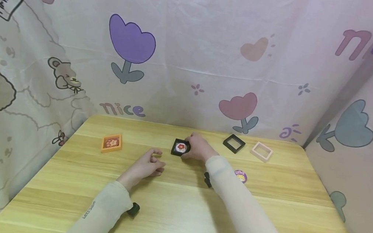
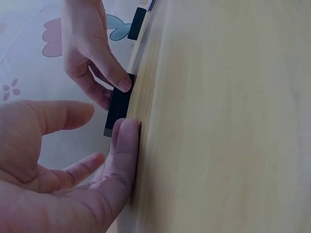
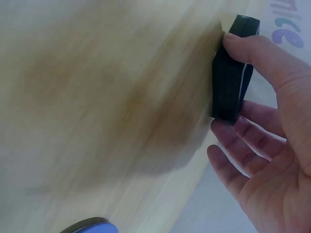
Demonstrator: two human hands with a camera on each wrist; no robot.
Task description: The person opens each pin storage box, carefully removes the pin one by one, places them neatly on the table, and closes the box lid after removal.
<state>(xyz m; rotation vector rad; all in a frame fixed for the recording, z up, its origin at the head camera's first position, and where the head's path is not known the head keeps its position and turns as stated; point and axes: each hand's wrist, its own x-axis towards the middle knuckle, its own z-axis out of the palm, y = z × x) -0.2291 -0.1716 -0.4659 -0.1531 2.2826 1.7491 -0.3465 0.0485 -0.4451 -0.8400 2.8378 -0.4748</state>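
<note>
Person's two bare hands over a light wood table (image 1: 171, 218), seen from head cam; the hands are apart. R hand (image 1: 198, 147) grips a sq. black frame (image 1: 174, 148) by its R side, thumb on the near edge, fingertips on the far one. Frame is on the table toward the back, approx. mid-table, w/ a round white badge w/ red flower (image 1: 181, 147) in its center. R wrist cam also shows thumb & fingertips on the frame's thick dark edge.

L hand (image 1: 145, 164) holds nothing: fingers loosely bent, pointing toward the frame, just short of it on its near L side in head view.

To far L, an orange frame (image 1: 111, 149) w/ a brownish pic. R of the R hand, near the back edge: a 2nd black frame (image 1: 229, 148), wood showing thru its middle, & beside it a pale pink frame (image 1: 258, 157). Nearer, by the R sleeve (image 1: 242, 202), a round purple badge (image 1: 240, 176), partly hidden. Bkgd: pale cloth (image 1: 186, 38) w/ cartoon flowers, incl. a purple tulip (image 1: 133, 43).
</note>
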